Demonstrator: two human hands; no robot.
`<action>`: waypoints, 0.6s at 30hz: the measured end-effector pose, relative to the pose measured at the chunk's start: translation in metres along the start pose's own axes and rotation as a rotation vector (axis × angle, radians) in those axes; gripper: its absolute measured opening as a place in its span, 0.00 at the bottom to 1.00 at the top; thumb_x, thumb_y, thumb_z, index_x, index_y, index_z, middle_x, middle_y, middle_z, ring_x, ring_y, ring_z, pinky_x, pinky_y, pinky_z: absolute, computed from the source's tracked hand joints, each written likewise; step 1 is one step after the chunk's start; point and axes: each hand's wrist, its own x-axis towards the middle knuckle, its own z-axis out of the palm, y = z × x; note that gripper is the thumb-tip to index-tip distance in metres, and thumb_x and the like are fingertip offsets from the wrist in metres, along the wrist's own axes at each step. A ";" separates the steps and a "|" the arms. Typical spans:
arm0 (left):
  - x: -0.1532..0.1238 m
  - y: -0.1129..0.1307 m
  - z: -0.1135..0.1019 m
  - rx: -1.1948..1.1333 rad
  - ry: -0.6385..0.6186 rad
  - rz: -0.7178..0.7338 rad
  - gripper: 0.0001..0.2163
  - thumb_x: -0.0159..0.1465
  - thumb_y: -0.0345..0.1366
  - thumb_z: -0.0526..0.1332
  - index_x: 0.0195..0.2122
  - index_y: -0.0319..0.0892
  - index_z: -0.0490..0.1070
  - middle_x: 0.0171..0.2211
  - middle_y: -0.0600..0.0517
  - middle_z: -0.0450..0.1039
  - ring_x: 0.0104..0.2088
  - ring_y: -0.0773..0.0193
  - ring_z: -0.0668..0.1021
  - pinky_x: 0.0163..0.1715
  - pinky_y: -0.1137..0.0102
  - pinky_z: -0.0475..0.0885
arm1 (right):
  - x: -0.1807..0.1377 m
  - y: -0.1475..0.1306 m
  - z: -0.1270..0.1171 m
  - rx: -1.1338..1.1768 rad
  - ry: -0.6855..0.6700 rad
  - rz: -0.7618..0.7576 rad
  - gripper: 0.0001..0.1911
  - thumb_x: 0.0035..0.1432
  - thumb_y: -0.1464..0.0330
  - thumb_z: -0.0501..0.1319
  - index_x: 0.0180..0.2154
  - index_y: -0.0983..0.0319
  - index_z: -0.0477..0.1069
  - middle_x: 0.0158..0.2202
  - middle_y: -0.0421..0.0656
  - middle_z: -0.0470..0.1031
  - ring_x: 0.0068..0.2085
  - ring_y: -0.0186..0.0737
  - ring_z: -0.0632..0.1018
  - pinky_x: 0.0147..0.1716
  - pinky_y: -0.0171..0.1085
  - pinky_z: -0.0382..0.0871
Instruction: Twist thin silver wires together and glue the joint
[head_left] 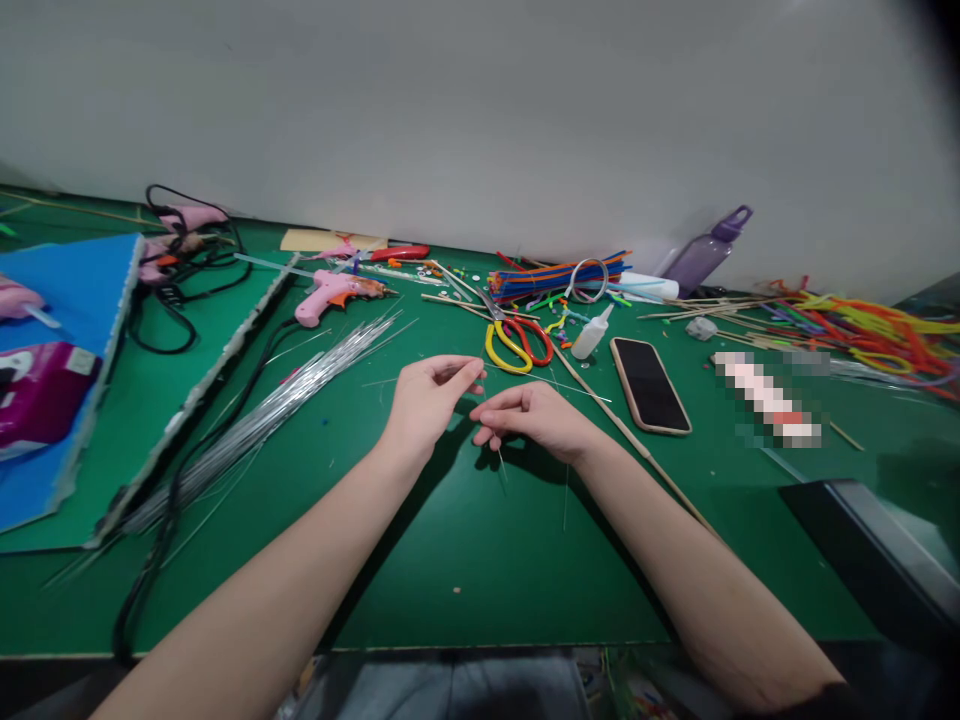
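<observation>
Over the middle of the green table, my left hand (431, 400) is closed in a pinch of thumb and forefinger on a thin wire. Just right of it and slightly nearer me, my right hand (534, 420) pinches the same thin wire (502, 460), whose lower end sticks out below the fingers. Close beyond my hands lie scissors (510, 345) with one yellow and one red handle loop. A bundle of silvery wires (277, 420) lies to the left of my left hand. What sits exactly between the fingertips is too fine to make out.
A pink glue gun (330, 295) with a black cord stands left. Behind are blue and orange pipe cleaners (559, 278). A small glue bottle (591, 335), phone (649, 385) and wooden stick (637, 445) lie right. A purple water bottle (705, 260) leans on the wall; a dark box (862, 550) is front right.
</observation>
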 end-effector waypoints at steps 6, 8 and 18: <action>0.000 -0.003 0.001 -0.055 -0.024 -0.048 0.12 0.53 0.43 0.68 0.31 0.38 0.77 0.31 0.48 0.78 0.27 0.66 0.77 0.31 0.71 0.72 | 0.001 0.001 0.002 -0.009 -0.008 -0.023 0.20 0.53 0.55 0.64 0.35 0.66 0.76 0.28 0.46 0.80 0.26 0.32 0.77 0.32 0.35 0.72; 0.000 -0.003 0.002 -0.069 -0.031 -0.056 0.12 0.53 0.42 0.69 0.31 0.37 0.77 0.30 0.48 0.78 0.27 0.65 0.77 0.32 0.70 0.72 | 0.002 0.001 0.004 -0.099 0.115 -0.098 0.22 0.54 0.52 0.61 0.32 0.66 0.75 0.25 0.44 0.78 0.24 0.32 0.75 0.29 0.35 0.71; -0.007 0.002 0.010 -0.024 -0.135 0.009 0.09 0.58 0.40 0.64 0.31 0.38 0.76 0.25 0.51 0.75 0.25 0.66 0.75 0.30 0.71 0.69 | 0.000 0.002 0.005 -0.327 0.463 -0.488 0.13 0.54 0.60 0.64 0.40 0.59 0.73 0.38 0.43 0.77 0.33 0.35 0.76 0.37 0.38 0.73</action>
